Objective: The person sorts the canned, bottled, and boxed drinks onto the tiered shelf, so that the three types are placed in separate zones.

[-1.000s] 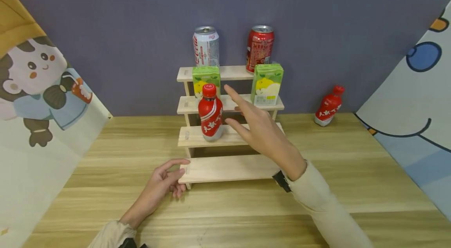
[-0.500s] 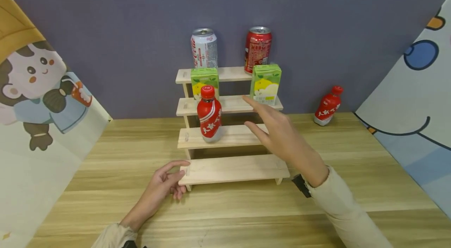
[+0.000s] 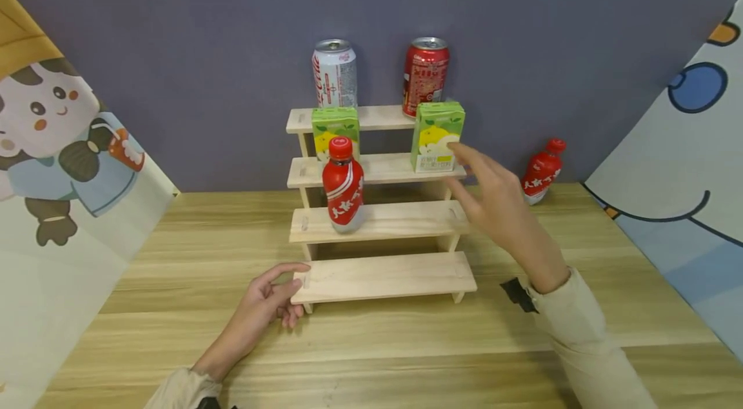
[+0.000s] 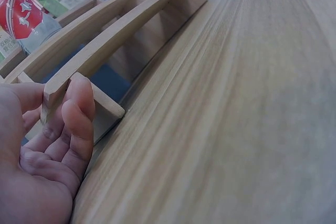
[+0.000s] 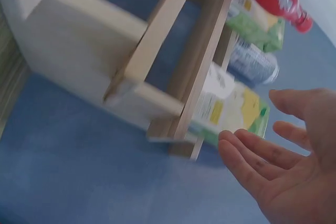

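A wooden stepped display shelf stands on the table. My left hand grips the left end of its lowest step; in the left wrist view the thumb and fingers lie around the board's corner. My right hand is in the air at the shelf's right side, fingers spread and holding nothing. Nearest to it is a green juice box on the third step up. In the right wrist view, that carton lies just beyond the fingertips. A red-capped bottle stands upright on the second step's left part.
Another juice box stands behind the bottle. A white can and a red can stand on the top step. A second red bottle is at the table's back right, by the dark wall.
My right hand has moved away from the bottle on the second step, rightwards to beside the right juice box. My left hand stays at the lowest step's left end.
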`<action>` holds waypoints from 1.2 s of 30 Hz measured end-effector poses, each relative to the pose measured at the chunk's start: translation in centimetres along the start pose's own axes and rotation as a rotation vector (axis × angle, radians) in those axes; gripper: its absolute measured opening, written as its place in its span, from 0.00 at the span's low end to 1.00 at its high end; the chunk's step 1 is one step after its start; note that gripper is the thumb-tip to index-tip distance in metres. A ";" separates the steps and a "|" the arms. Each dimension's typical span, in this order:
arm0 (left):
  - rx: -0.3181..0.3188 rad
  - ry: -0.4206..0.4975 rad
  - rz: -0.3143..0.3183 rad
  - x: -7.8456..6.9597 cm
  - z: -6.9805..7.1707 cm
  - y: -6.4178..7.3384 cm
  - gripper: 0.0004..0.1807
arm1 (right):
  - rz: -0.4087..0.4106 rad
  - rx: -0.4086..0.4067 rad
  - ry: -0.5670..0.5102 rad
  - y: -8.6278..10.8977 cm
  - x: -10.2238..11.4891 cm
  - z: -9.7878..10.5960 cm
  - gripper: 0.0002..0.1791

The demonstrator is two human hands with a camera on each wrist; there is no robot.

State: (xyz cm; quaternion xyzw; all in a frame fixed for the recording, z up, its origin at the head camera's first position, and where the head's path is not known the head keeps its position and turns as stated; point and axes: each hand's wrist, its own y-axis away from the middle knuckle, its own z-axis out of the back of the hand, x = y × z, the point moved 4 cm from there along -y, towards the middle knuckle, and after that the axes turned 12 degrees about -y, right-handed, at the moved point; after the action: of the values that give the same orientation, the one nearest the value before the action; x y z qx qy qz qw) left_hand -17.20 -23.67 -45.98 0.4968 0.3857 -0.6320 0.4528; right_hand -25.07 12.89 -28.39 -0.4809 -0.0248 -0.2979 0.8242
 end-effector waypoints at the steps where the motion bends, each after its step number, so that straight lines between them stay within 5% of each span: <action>1: 0.000 0.000 -0.002 0.0 0.0 0.0 0.21 | -0.013 -0.004 0.007 0.0 -0.3 0.3 0.30; 36: -0.009 -0.010 0.014 -0.2 -0.1 0.1 0.21 | -0.485 -0.033 0.130 3.2 -11.9 6.2 0.31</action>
State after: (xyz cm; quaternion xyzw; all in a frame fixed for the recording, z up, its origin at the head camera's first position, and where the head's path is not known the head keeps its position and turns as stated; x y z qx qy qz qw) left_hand -17.06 -23.57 -45.76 0.4943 0.3827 -0.6294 0.4616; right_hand -31.73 24.58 -31.45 -0.4541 -0.0813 -0.5176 0.7206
